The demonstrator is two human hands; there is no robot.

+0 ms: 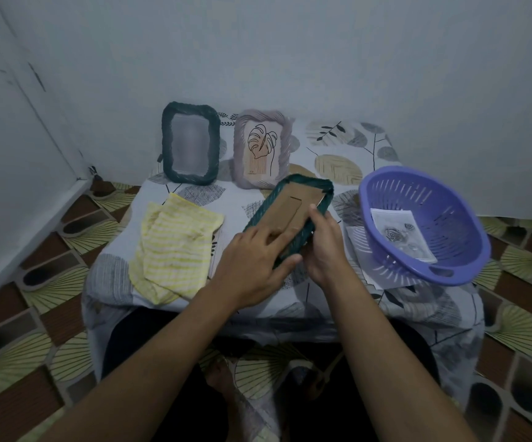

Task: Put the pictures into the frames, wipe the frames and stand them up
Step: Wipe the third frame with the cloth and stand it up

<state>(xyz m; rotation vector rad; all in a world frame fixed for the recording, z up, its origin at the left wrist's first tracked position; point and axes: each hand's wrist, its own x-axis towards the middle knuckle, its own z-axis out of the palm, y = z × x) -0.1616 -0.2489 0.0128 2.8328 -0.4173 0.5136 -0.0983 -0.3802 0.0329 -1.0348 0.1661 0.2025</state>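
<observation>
A low table (pixel 338 301) draped in a pale leaf-print cloth is carrying a crumpled yellow-and-white striped rag (pixel 175 247) at left, a dark green woven picture frame (pixel 190 145) and a mauve woven frame holding a leaf drawing (pixel 262 149) standing at the back, and a purple slotted plastic basket (pixel 424 224) sitting at right.

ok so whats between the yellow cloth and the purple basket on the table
In the head view, the green frame lies there, back side up, held by the left hand and right hand, between the yellow cloth and the purple basket.

Two frames (pixel 191 143) (pixel 263 149) stand behind a cloth (pixel 175 247) at left; a basket (pixel 424 224) sits right, a picture (pixel 402 234) in it.
</observation>
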